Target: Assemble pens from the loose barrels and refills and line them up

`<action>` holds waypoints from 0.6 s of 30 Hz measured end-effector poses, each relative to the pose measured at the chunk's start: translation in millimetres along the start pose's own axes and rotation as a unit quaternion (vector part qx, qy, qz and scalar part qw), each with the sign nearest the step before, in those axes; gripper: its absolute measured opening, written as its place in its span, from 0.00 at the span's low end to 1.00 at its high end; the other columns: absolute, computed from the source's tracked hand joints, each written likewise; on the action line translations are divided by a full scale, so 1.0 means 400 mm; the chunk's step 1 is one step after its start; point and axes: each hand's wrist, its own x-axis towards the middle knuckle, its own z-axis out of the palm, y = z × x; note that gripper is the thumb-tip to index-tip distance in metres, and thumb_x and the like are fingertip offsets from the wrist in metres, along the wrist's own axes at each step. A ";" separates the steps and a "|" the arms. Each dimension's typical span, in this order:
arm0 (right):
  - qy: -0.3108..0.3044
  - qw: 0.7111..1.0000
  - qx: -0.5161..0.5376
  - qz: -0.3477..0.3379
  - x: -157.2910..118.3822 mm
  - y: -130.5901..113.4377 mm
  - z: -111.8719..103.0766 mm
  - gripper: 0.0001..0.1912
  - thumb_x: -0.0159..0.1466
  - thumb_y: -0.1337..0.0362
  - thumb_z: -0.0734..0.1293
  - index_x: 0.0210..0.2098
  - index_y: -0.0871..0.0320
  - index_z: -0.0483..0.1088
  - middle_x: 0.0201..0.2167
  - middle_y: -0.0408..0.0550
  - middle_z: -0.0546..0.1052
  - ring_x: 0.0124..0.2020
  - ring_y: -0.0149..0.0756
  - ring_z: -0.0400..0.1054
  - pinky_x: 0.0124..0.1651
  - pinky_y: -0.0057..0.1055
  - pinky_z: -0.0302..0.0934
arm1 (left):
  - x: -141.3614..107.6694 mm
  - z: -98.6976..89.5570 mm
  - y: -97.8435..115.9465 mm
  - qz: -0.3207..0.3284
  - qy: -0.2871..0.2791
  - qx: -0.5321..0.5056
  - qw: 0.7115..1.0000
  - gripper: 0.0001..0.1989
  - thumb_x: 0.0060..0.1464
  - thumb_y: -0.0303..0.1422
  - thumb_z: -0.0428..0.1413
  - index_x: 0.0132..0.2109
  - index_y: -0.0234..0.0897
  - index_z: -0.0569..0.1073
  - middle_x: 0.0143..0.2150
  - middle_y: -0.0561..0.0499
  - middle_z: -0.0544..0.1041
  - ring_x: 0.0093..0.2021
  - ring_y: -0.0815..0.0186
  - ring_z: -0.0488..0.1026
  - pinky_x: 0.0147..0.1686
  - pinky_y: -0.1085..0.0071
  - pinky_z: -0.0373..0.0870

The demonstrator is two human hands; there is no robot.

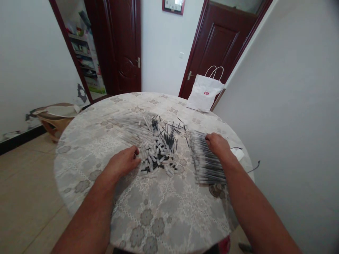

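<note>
My left hand (124,161) rests at the left edge of a loose heap of white pen caps (152,150), its fingers loosely curled and the thumb apart; nothing shows in it. Small black plugs (160,157) lie mixed among the caps. Behind them are scattered dark pen refills (169,137) and a spread of clear pen barrels (127,125). At the right, my right hand (218,144) is closed at the far end of a row of pens (208,162) lying side by side. Whatever its fingertips pinch is hidden.
A patterned cloth covers the round table (159,211). A white paper bag (203,93) stands at its back right edge, near the wall. Dark cords (254,167) stick out past the right edge. A wooden chair (57,118) is at the left.
</note>
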 end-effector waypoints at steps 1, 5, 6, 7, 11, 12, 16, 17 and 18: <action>0.007 1.000 0.009 -0.001 -0.008 -0.012 -0.007 0.14 0.72 0.62 0.60 0.47 0.56 0.77 0.45 0.55 0.77 0.47 0.43 0.71 0.44 0.32 0.59 | -0.002 0.003 0.003 0.007 0.001 -0.004 1.000 0.13 0.55 0.37 0.54 0.47 0.40 0.71 0.43 0.45 0.80 0.40 0.56 0.76 0.34 0.67 0.62; 0.029 0.995 0.090 -0.043 -0.053 -0.098 -0.040 0.13 0.71 0.63 0.61 0.46 0.56 0.77 0.45 0.53 0.79 0.47 0.41 0.72 0.47 0.31 0.58 | -0.006 0.018 0.016 0.033 0.007 -0.015 0.999 0.12 0.54 0.34 0.55 0.47 0.40 0.73 0.42 0.45 0.80 0.39 0.57 0.75 0.35 0.67 0.61; 0.029 0.991 0.114 -0.064 -0.066 -0.127 -0.047 0.12 0.70 0.63 0.62 0.45 0.56 0.77 0.44 0.52 0.80 0.47 0.40 0.72 0.48 0.30 0.58 | -0.007 0.020 0.019 0.038 0.013 -0.019 0.999 0.12 0.54 0.33 0.55 0.46 0.41 0.73 0.42 0.45 0.80 0.39 0.57 0.75 0.35 0.67 0.61; 0.026 0.986 0.136 -0.091 -0.079 -0.159 -0.052 0.11 0.70 0.63 0.62 0.46 0.56 0.77 0.44 0.51 0.80 0.47 0.40 0.72 0.48 0.30 0.58 | -0.007 0.023 0.022 0.045 0.017 -0.025 0.999 0.12 0.54 0.32 0.55 0.47 0.41 0.73 0.41 0.45 0.80 0.39 0.57 0.75 0.35 0.67 0.61; -0.011 0.974 0.178 -0.142 -0.118 -0.289 -0.046 0.10 0.70 0.63 0.63 0.46 0.55 0.76 0.43 0.51 0.80 0.45 0.39 0.73 0.47 0.30 0.59 | -0.004 0.029 0.035 0.053 0.036 -0.053 0.997 0.11 0.54 0.29 0.55 0.45 0.40 0.74 0.40 0.45 0.80 0.38 0.58 0.75 0.36 0.67 0.62; -0.012 0.972 0.183 -0.145 -0.124 -0.316 -0.037 0.10 0.70 0.63 0.64 0.48 0.55 0.75 0.44 0.51 0.79 0.46 0.40 0.73 0.47 0.30 0.59 | -0.003 0.031 0.038 0.053 0.040 -0.061 0.996 0.10 0.54 0.29 0.55 0.44 0.40 0.74 0.39 0.45 0.80 0.38 0.58 0.75 0.36 0.67 0.62; 0.014 0.972 0.198 -0.123 -0.133 -0.390 0.013 0.15 0.70 0.62 0.65 0.55 0.55 0.71 0.48 0.53 0.76 0.48 0.40 0.71 0.48 0.29 0.60 | 0.002 0.041 0.048 0.065 0.053 -0.098 0.992 0.08 0.54 0.29 0.56 0.42 0.39 0.74 0.38 0.46 0.80 0.38 0.59 0.75 0.37 0.68 0.63; 0.018 0.972 0.201 -0.124 -0.133 -0.400 0.025 0.16 0.70 0.62 0.64 0.57 0.54 0.70 0.50 0.53 0.75 0.48 0.39 0.71 0.49 0.29 0.60 | 0.002 0.043 0.050 0.069 0.056 -0.107 0.990 0.08 0.54 0.29 0.56 0.42 0.39 0.74 0.38 0.46 0.80 0.39 0.59 0.76 0.37 0.68 0.64; 0.021 0.970 0.204 -0.130 -0.133 -0.407 0.036 0.17 0.71 0.63 0.63 0.58 0.53 0.70 0.51 0.52 0.74 0.48 0.39 0.71 0.49 0.29 0.60 | 0.002 0.045 0.051 0.076 0.059 -0.116 0.989 0.08 0.55 0.29 0.56 0.42 0.39 0.74 0.39 0.46 0.80 0.39 0.60 0.76 0.38 0.68 0.64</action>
